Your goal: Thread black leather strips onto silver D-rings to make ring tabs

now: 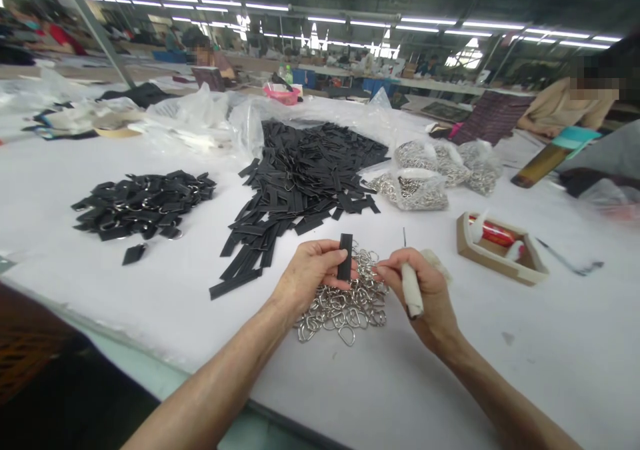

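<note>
Between the thumb and fingers of my left hand (307,270) is a short black webbing strip (345,257), held upright. My right hand (425,290) is wrapped around a thin-tipped tool with a pale wrapped handle (411,290); its exact kind is unclear. The right thumb and forefinger are pinched at the edge of the ring pile, and whether a ring is between them is too small to tell. Beneath both hands spreads a pile of silver metal D-rings (345,313), partly covered by the left fingers.
Loose black strips (310,170) form a large heap ahead. Strips with rings fitted (145,203) are piled left. Clear bags of rings (420,190) stand right, behind a cardboard tray (500,257) holding a red tube. A bottle (547,160) lies farther right, near another person (565,107).
</note>
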`<state>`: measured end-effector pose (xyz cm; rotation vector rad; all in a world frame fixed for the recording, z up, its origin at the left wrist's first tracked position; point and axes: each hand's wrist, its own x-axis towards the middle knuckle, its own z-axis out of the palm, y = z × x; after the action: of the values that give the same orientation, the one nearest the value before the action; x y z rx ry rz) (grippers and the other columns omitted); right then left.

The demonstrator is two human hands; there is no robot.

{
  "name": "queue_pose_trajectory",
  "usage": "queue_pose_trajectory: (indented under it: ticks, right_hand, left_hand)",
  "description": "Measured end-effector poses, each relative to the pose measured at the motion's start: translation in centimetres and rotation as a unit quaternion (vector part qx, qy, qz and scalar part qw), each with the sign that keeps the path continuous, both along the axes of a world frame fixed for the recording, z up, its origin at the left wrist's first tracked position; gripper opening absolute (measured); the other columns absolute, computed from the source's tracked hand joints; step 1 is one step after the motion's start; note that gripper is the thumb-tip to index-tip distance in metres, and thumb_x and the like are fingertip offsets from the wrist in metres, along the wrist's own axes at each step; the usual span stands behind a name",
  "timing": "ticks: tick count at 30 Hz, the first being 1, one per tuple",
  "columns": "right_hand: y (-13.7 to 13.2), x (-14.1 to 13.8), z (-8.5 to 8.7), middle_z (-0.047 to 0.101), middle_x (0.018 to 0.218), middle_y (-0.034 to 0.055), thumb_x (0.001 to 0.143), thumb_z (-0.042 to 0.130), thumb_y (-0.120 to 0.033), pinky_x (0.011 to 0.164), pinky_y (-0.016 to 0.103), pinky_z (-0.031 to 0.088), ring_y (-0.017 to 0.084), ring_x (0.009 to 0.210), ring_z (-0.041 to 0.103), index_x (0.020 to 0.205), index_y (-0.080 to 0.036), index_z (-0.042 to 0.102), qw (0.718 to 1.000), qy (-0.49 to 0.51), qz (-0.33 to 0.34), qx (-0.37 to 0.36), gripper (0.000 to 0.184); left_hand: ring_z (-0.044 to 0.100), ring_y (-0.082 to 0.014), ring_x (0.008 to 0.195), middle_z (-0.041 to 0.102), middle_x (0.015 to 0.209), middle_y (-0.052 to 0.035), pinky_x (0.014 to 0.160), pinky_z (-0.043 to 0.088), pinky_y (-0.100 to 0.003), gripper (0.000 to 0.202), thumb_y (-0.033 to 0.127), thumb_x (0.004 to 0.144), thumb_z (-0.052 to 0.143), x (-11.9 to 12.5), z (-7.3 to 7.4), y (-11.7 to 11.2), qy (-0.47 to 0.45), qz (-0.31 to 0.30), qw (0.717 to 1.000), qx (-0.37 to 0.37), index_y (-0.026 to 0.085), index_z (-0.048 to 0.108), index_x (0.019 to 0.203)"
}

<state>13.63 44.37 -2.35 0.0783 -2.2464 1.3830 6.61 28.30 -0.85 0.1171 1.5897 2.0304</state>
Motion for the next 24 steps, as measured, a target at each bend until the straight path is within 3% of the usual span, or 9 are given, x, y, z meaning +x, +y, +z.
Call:
queue_pose_trajectory:
  ticks: [4,8,13,16,20,24]
  right_hand:
    - [0.2,-0.2,0.7,0.063,0.07,-0.0007,0.077,0.063,-0.022,0.051,0.023,0.045,0.015,0.058,0.061,0.077,-0.019,0.055,0.999,0.007,-0.007,-0.035,0.008]
    - [0.6,-0.2,0.3,0.063,0.076,0.0,0.082,0.058,-0.021,0.052,0.024,0.045,0.014,0.06,0.06,0.082,-0.02,0.055,0.999,-0.003,-0.002,-0.035,0.003]
    - [1.0,0.0,-0.1,0.055,0.066,-0.0024,0.084,0.053,-0.015,0.053,0.024,0.038,0.013,0.058,0.051,0.081,-0.02,0.057,0.991,0.064,-0.01,0.118,0.007]
    - [0.9,0.1,0.3,0.053,0.062,-0.0009,0.087,0.047,-0.015,0.053,0.025,0.035,0.013,0.056,0.046,0.078,-0.018,0.056,0.974,0.11,0.022,0.197,0.013]
    - [0.7,0.0,0.9,0.061,0.073,0.0053,0.091,0.043,-0.015,0.057,0.026,0.039,0.015,0.062,0.051,0.08,-0.015,0.057,0.937,0.176,0.045,0.299,0.018]
    - [0.7,-0.1,1.0,0.064,0.079,0.0092,0.091,0.038,-0.009,0.06,0.028,0.043,0.017,0.068,0.056,0.082,-0.014,0.059,0.872,0.24,0.033,0.426,0.024]
  left_hand:
    - [0.066,-0.0174,0.061,0.067,0.071,-0.0087,0.046,0.053,-0.022,0.009,0.018,0.076,0.061,0.4,0.0,0.1,-0.016,-0.065,0.998,-0.008,0.009,0.06,0.079]
    - [0.065,-0.0173,0.06,0.067,0.07,-0.0086,0.046,0.053,-0.022,0.014,0.02,0.075,0.06,0.8,-0.1,0.3,-0.017,-0.103,0.994,-0.025,0.009,0.061,0.083]
    - [0.064,-0.0166,0.057,0.065,0.066,-0.0071,0.043,0.051,-0.021,0.013,0.02,0.073,0.058,1.1,-0.2,0.7,-0.013,-0.135,0.989,-0.063,0.009,0.061,0.08]
    - [0.063,-0.0164,0.058,0.064,0.067,-0.0071,0.044,0.05,-0.021,0.015,0.018,0.072,0.056,1.2,-0.2,0.8,-0.003,-0.146,0.986,-0.08,0.008,0.06,0.082]
    - [0.063,-0.016,0.061,0.064,0.068,-0.0067,0.047,0.051,-0.021,0.016,0.015,0.071,0.053,1.1,-0.3,0.8,0.006,-0.158,0.984,-0.085,0.008,0.06,0.084]
    - [0.06,-0.0153,0.058,0.061,0.065,-0.0028,0.044,0.049,-0.021,0.036,0.014,0.07,0.055,1.2,-0.3,0.8,0.016,-0.167,0.985,-0.049,0.009,0.052,0.105]
